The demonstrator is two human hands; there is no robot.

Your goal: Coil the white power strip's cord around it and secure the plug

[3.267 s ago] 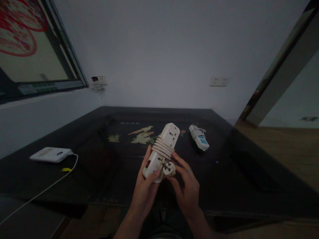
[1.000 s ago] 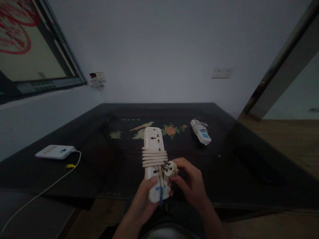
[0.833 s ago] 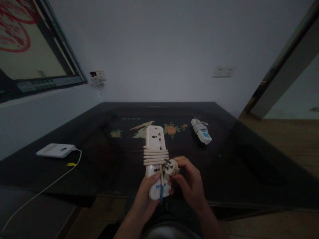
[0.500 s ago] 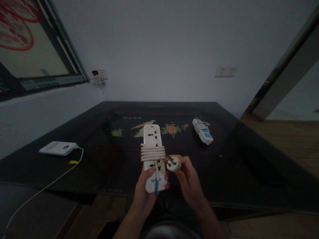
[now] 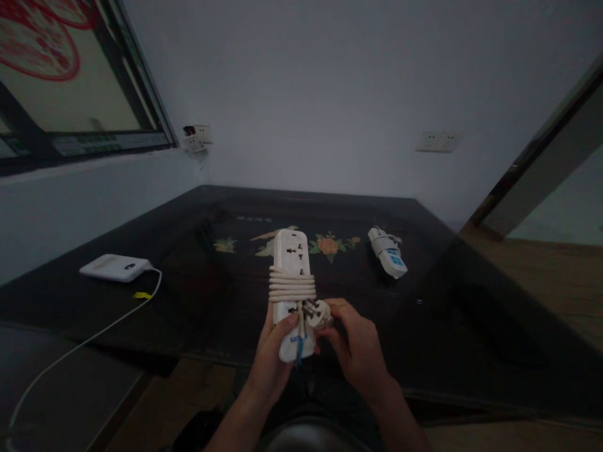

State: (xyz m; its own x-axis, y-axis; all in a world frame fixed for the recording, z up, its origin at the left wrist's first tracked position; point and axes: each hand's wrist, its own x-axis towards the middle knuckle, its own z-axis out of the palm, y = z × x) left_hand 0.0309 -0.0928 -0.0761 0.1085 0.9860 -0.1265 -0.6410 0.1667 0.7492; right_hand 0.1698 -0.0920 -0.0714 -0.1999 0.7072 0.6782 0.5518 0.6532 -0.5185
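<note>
A white power strip [image 5: 291, 248] is held up over the near part of the black table, its cord [image 5: 292, 285] wound in several turns around its middle. My left hand [image 5: 277, 351] is closed around the strip's lower end, thumb across the front. Between the thumb and fingers of my right hand [image 5: 353, 339] is the cord's plug [image 5: 320, 314], its metal prongs facing left, over the right edge of the strip. A short blue piece [image 5: 299, 351] hangs at the strip's lower end.
On the black table [image 5: 198, 326], a second power strip [image 5: 389, 254] with its cord wrapped lies at the right. At the left lies a white device [image 5: 114, 267] with a white cable [image 5: 94, 336] running off the edge. Wall sockets [image 5: 438, 141] are at the back.
My right hand has brought the plug left, against the strip, and turned its prongs. The view has shifted slightly.
</note>
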